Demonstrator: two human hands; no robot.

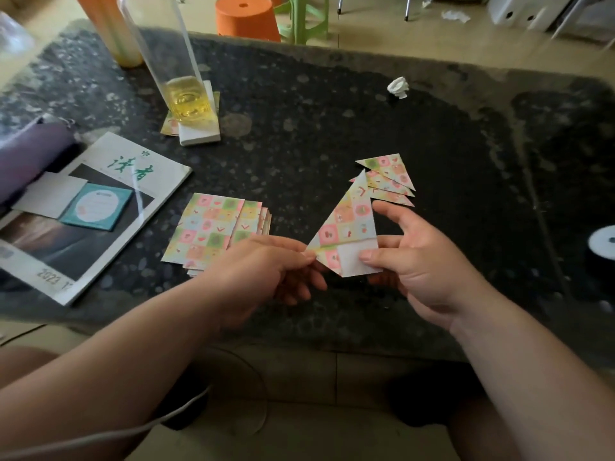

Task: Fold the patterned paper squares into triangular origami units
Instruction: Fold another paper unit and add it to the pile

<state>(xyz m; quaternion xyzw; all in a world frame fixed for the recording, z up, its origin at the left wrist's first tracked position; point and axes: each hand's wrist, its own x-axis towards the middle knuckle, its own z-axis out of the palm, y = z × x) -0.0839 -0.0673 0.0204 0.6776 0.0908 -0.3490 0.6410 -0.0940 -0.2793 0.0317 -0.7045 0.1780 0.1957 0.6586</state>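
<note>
Readable print sits on one white-covered magazine [100, 251] at the left of the frame.
Its upper white band carries two large green brush-written Chinese characters, 读者, with a tiny green emblem above them that is too small to read. Along its lower edge, in pale grey digits, stands "2023 1", and what follows cannot be made out. The teal square card [98, 207] lying on the cover has a white round panel with lines of print too fine to make out. The folded pastel checked paper [346, 224] at lower centre bears small hearts and red V-shaped marks in its squares.
</note>
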